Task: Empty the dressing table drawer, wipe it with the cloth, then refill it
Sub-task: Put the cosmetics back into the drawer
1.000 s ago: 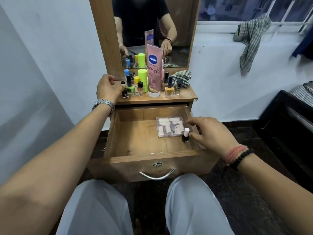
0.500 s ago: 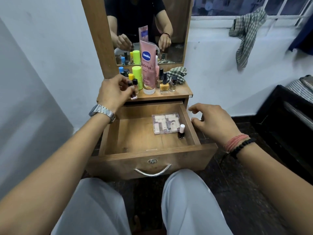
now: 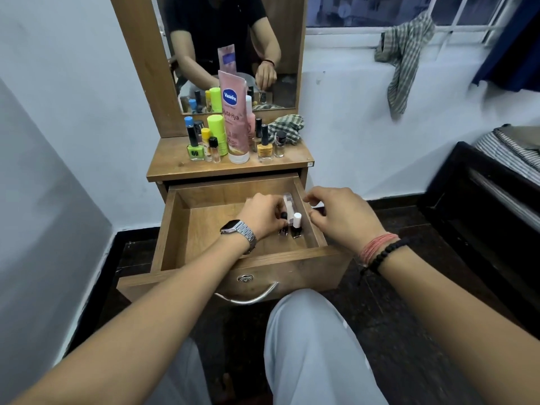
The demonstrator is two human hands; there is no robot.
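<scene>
The wooden drawer (image 3: 204, 229) is pulled out below the dressing table top (image 3: 172, 162). My left hand (image 3: 261, 216) is inside it and pinches a small dark bottle with a black cap (image 3: 283, 226), standing it beside a white-capped dark bottle (image 3: 297, 226). A clear plastic case (image 3: 287, 201) lies behind them, mostly hidden by my hand. My right hand (image 3: 336, 214) hovers over the drawer's right wall with loosely curled fingers and holds nothing. A checked cloth (image 3: 285, 127) lies bunched at the back right of the table top.
Several nail polish bottles, a green tube and a pink Vaseline tube (image 3: 233, 118) stand on the table top before the mirror (image 3: 233, 39). Another checked cloth (image 3: 404, 54) hangs from the window sill. A dark bed frame (image 3: 482, 194) stands to the right. My knees are under the drawer.
My left hand took a small dark bottle from the table top and brought it down into the drawer next to the white-capped bottle. My right hand stayed by the drawer's right side.
</scene>
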